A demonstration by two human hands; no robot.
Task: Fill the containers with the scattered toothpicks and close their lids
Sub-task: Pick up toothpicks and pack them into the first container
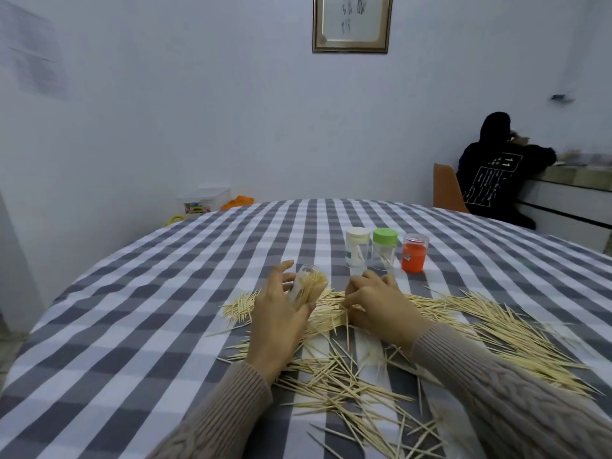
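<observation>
My left hand point(276, 313) grips a clear open container point(308, 284), tilted, partly filled with toothpicks. My right hand point(374, 301) lies on the toothpick pile, its fingers curled and pinching a small bunch beside the container's mouth. Scattered toothpicks point(480, 326) cover the checked tablecloth point(149, 309) from the middle to the right and toward me. Behind stand three containers: one with a white lid point(357, 248), one with a green lid point(384, 248), and a clear one with an orange inside point(414, 253). The white and green ones hold only a few toothpicks.
A person in dark clothes point(493, 173) sits at the far right on an orange chair point(447, 190) by a counter. A plastic box point(203, 200) and orange items lie on the floor beyond the table's far edge. A framed picture point(352, 23) hangs on the wall.
</observation>
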